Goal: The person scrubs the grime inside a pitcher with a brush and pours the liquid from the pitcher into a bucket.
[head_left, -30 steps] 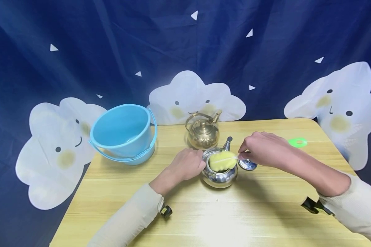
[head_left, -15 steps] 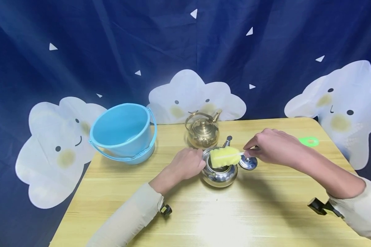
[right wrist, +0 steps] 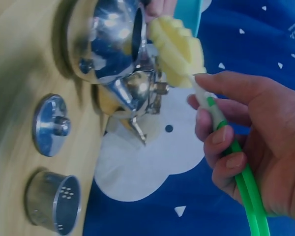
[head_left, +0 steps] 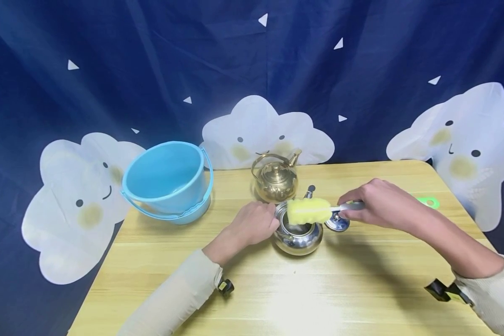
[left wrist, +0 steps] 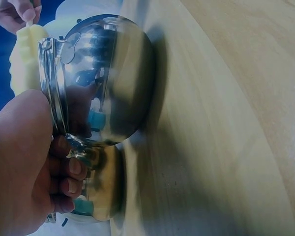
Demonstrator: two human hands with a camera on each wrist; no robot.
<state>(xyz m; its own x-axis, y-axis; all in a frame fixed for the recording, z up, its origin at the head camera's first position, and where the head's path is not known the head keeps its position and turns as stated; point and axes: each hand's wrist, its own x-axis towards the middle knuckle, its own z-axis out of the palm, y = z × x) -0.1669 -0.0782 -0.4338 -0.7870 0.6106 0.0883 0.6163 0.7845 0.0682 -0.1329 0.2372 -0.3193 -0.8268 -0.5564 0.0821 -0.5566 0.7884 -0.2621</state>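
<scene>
Your left hand (head_left: 252,222) grips the shiny, round silver metal kettle (head_left: 299,244); just above its open mouth (head_left: 297,228) is the yellow sponge brush (head_left: 308,211) (ridged, soft-looking), its white-and-green plastic handle (right wrist: 249,196) held in your right hand (head_left: 378,204).

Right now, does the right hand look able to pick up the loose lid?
Probably not yet: the right hand grips the brush. The lid lies close by on the table, uncovered, so the way should be free once the brush is down.
</scene>
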